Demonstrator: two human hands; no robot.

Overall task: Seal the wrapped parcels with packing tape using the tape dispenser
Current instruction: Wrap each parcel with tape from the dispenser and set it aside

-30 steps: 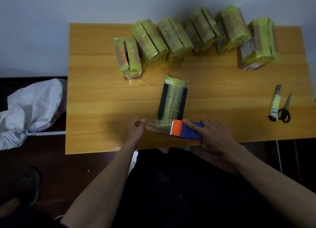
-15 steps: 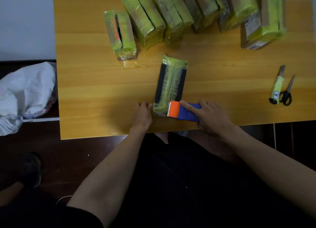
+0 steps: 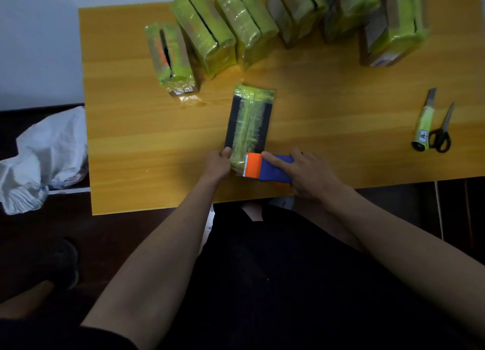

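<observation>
A flat parcel (image 3: 249, 121) in green wrap with dark side strips lies in the middle of the wooden table (image 3: 131, 139), long axis pointing away from me. My left hand (image 3: 216, 163) presses against its near left corner. My right hand (image 3: 307, 173) grips the blue and orange tape dispenser (image 3: 267, 169), whose orange head sits at the parcel's near end. A short stretch of clear tape runs across that near end.
Several green-wrapped parcels (image 3: 244, 26) stand in a row along the far edge. A utility knife (image 3: 423, 126) and black scissors (image 3: 442, 134) lie at the right. A white bag (image 3: 44, 155) sits left of the table. The near table edge is just below my hands.
My left hand moved right from holding the tape end out to pressing against the parcel's near corner. The dispenser stayed at the parcel's near end.
</observation>
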